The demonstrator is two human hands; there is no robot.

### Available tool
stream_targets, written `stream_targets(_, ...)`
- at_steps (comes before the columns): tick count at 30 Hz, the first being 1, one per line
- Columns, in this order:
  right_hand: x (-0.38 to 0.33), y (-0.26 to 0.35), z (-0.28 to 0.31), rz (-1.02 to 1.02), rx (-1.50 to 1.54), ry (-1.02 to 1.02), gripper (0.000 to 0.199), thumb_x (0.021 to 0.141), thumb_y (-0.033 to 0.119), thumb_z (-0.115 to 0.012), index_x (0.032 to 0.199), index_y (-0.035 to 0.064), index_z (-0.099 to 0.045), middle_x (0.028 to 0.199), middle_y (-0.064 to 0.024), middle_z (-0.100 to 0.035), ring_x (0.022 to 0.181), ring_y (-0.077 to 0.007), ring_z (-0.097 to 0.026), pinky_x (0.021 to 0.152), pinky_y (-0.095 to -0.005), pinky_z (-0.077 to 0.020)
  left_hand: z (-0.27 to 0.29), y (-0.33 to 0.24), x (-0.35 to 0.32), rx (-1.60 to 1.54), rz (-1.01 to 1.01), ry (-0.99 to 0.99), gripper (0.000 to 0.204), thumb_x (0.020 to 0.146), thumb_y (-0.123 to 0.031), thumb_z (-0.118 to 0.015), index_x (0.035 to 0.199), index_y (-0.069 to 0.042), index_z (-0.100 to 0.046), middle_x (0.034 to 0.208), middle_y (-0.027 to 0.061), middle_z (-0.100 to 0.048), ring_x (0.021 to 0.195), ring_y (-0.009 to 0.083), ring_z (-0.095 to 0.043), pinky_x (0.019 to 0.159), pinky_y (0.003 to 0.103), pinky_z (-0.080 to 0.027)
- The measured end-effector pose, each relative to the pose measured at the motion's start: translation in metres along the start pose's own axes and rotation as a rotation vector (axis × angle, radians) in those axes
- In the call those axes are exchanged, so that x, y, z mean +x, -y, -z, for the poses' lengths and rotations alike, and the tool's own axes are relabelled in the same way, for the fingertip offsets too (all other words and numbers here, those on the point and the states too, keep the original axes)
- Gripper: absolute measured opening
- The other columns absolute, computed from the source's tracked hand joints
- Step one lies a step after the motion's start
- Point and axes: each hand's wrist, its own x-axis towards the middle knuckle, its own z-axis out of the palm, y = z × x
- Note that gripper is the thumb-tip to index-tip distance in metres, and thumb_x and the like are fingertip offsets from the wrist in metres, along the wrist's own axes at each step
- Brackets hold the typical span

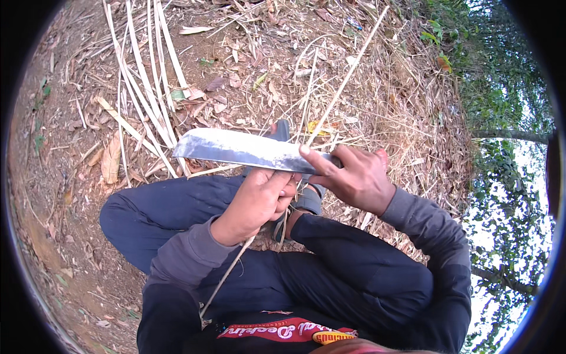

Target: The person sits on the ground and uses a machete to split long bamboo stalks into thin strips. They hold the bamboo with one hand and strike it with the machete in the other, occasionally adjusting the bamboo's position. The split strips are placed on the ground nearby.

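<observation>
Over our crossed legs, our right hand (pixel 354 177) grips the broad knife (pixel 242 150) while our left hand (pixel 259 200) pinches the thin bamboo strip (pixel 345 76), shaving seemingly midway, with split slats (pixel 147 88) lying nearby.

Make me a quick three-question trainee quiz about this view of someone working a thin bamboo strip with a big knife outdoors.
1. True or false: the right hand grips the handle end of the broad flat steel knife blade.
2. Multiple choice: the left hand pinches which thing under the blade? A) a green leaf B) the long thin pale bamboo strip C) a stone
3. Fill in: the loose pile of pale split bamboo slats lies on the ground to the person's ____ side.

Key: 1 true; 2 B; 3 left.
</observation>
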Motion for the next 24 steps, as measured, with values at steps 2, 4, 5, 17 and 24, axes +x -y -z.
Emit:
stream_targets(2, 0.006, 0.012, -0.022, -0.015, 0.050, 0.020, 0.065, 0.086, 0.041, -0.067, 0.146, 0.0280, -0.045, 0.069, -0.0005, -0.042, 0.054, -0.0141, -0.052, 0.045, -0.0330, -0.0402, 0.011, 0.010, 0.002, -0.028, -0.019, -0.027, 0.024, 0.107, -0.027, -0.041, 0.097, -0.007, -0.050, 0.069, -0.0071, -0.037, 0.049, 0.0002, -0.027, 0.041, 0.019, -0.018)
stream_targets(4, 0.009, 0.018, -0.026, -0.016, 0.116, 0.035, 0.061, 0.090, 0.042, -0.062, 0.148, 0.0338, -0.043, 0.069, -0.0022, -0.041, 0.053, -0.0154, -0.052, 0.045, -0.0337, -0.0437, 0.016, 0.017, -0.001, -0.044, -0.027, -0.038, 0.024, 0.107, -0.027, -0.041, 0.095, -0.008, -0.048, 0.067, -0.0075, -0.035, 0.048, 0.0002, -0.027, 0.041, 0.020, -0.017)
stream_targets(5, 0.008, 0.016, -0.026, -0.009, 0.076, 0.036, 0.063, 0.088, 0.043, -0.064, 0.147, 0.0357, -0.044, 0.069, -0.0010, -0.040, 0.053, -0.0144, -0.051, 0.046, -0.0333, -0.0404, 0.016, 0.019, -0.002, -0.060, -0.017, -0.032, 0.024, 0.107, -0.028, -0.041, 0.095, -0.008, -0.049, 0.067, -0.0078, -0.035, 0.047, 0.0002, -0.026, 0.041, 0.020, -0.017)
stream_targets(17, -0.054, -0.129, -0.035, -0.661, -0.147, -0.017, 0.049, 0.103, 0.037, -0.047, 0.151, 0.0281, -0.038, 0.065, -0.0057, -0.053, 0.047, -0.0157, -0.048, 0.044, -0.0339, -0.0427, 0.002, 0.057, -0.013, -0.092, 0.175, 0.098, 0.023, 0.107, -0.030, -0.040, 0.096, -0.011, -0.047, 0.068, -0.0080, -0.031, 0.048, 0.0010, -0.024, 0.041, 0.019, -0.016)
stream_targets(24, -0.042, -0.039, -0.042, -0.392, 0.081, 0.144, 0.053, 0.097, 0.042, -0.055, 0.148, 0.0296, -0.044, 0.073, -0.0071, -0.057, 0.048, -0.0163, -0.051, 0.042, -0.0319, -0.0459, 0.013, 0.059, 0.013, -0.105, 0.153, 0.037, 0.024, 0.107, -0.032, -0.042, 0.095, -0.012, -0.047, 0.068, -0.0087, -0.031, 0.048, -0.0005, -0.023, 0.041, 0.018, -0.016)
